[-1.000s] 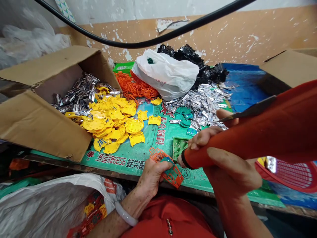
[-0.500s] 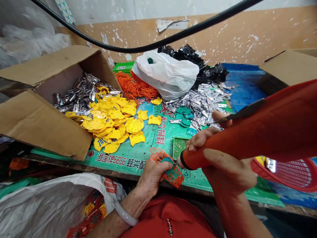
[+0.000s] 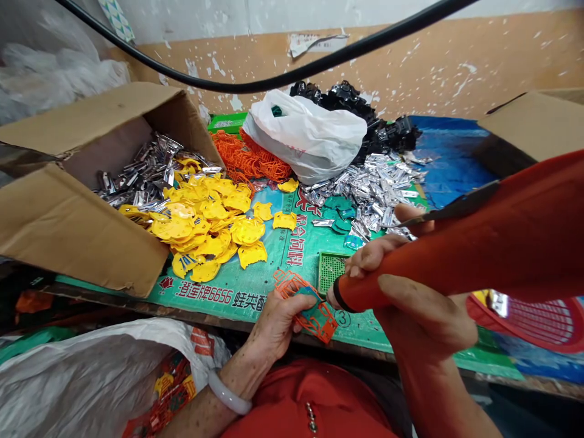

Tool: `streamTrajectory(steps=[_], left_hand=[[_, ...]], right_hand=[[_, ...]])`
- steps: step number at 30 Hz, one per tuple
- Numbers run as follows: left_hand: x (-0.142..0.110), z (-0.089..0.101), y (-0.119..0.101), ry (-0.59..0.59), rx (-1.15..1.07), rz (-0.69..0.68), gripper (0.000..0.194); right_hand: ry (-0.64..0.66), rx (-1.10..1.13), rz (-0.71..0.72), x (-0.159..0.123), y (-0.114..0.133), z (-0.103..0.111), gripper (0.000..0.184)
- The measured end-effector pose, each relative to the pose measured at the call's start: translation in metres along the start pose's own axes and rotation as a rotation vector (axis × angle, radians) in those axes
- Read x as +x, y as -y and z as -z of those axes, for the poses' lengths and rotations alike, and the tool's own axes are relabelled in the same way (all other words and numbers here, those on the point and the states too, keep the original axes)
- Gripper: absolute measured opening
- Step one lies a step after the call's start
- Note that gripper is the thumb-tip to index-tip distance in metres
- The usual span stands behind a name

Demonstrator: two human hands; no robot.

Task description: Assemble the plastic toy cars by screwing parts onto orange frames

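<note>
Shifted slightly leftward, orange plastic lattice [image 3: 325, 328] is pinched in the left grip [image 3: 274, 325], long axis slanting toward the red handle [image 3: 433, 267] clenched by the right grip [image 3: 424, 322]

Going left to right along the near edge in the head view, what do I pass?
White plastic sack → left hand → orange lattice piece → right hand around an orange tool handle → red mesh basket
</note>
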State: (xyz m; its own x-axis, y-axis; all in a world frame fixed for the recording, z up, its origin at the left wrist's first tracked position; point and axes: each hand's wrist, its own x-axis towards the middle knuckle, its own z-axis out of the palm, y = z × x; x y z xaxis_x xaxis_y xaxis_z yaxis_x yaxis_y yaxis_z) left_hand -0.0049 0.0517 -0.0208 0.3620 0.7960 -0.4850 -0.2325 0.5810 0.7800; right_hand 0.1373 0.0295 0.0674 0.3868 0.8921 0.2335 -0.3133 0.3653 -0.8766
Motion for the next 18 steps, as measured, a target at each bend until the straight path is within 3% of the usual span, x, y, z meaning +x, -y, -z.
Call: streamTrajectory(steps=[9,18], left_hand=[[-0.0001,0.0006,-0.0029,0.017,0.003,0.007,0.016],[-0.0018,0.0015,-0.0027,0.043,-0.041,0.025,0.018]], right_hand=[[-0.011,0.008,0.007,-0.0006,-0.0015,-0.0015,0.057],[0.015,0.001,0.05,-0.0026,-0.0042,0.0005,0.04]])
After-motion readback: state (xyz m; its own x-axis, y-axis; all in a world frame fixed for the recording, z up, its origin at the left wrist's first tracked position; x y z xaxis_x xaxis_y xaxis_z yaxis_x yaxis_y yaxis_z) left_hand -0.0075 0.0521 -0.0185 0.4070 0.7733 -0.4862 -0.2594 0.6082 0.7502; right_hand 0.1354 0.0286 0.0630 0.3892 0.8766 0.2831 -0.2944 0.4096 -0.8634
